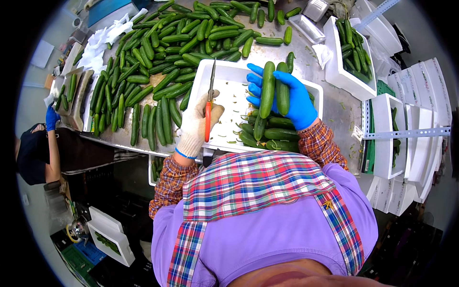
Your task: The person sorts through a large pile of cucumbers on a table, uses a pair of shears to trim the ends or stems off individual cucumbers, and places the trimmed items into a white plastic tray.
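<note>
One pair of scissors, cucumbers beyond counting

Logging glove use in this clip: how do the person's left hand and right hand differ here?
The left hand wears a pale knit glove; the right hand wears a blue glove. The left hand holds scissors with orange-red handles, while the right hand holds cucumbers. Both hands are at the white box, and both arms have checked orange sleeves.
</note>
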The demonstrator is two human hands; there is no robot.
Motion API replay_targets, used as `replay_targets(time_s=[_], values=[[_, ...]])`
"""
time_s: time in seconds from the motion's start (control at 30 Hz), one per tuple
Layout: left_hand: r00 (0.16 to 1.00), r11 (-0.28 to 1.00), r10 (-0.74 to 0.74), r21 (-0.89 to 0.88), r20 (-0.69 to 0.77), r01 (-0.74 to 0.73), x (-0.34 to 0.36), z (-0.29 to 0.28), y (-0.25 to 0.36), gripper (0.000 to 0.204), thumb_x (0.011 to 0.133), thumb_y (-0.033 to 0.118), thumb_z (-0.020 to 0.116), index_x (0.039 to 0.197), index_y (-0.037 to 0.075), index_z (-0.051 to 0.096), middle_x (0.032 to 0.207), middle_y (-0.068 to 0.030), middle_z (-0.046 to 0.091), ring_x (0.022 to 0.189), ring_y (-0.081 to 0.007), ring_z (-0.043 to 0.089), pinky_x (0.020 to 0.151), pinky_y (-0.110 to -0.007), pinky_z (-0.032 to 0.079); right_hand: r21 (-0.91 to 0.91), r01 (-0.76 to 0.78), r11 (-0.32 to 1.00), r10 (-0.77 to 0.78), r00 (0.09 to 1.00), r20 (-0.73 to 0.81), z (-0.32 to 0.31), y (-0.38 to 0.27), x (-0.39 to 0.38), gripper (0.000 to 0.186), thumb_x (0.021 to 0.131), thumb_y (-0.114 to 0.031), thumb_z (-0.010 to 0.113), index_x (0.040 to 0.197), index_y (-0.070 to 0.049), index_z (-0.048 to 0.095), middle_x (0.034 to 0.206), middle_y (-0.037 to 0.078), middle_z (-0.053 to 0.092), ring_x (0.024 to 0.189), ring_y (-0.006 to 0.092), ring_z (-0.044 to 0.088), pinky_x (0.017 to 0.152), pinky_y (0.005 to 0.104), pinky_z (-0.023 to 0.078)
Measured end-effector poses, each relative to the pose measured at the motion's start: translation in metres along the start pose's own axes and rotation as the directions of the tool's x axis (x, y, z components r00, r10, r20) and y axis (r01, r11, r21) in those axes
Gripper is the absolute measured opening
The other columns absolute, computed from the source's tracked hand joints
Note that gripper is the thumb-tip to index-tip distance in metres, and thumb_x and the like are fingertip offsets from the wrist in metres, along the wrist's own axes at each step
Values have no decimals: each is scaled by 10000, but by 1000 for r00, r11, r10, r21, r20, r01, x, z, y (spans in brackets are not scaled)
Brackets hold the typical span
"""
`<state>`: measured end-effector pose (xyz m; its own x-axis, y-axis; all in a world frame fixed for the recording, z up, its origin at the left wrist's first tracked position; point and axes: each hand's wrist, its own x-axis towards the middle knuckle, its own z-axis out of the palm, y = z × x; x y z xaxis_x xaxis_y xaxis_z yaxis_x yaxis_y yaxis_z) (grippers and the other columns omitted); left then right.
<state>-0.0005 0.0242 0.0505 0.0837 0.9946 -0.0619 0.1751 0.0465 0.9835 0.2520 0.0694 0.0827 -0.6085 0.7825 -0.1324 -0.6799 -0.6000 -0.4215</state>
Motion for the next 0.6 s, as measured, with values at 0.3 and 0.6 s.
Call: replay_targets(time_s=[0.3, 0.6], values=[[989, 986, 145, 79, 5, -145, -1, 38, 0, 708, 705, 119, 831, 1303, -12, 477, 1069, -104, 609, 998, -172, 600, 871, -301, 505, 23, 165, 986, -162, 983, -81, -1, 15, 17, 589, 936, -185, 504, 1471, -37, 307, 1451, 227, 389, 1334, 378, 413, 1126, 532, 333], [998, 929, 17, -370, 66, 9, 11, 40, 4, 461, 874, 184, 689, 1256, 9, 498, 948, -84, 613, 803, -148, 595, 703, -270, 507, 32, 73, 997, -71, 994, -80, 0, 19, 12, 543, 947, -196, 506, 1449, -44, 367, 1398, 161, 476, 1304, 295, 460, 1099, 469, 386]])
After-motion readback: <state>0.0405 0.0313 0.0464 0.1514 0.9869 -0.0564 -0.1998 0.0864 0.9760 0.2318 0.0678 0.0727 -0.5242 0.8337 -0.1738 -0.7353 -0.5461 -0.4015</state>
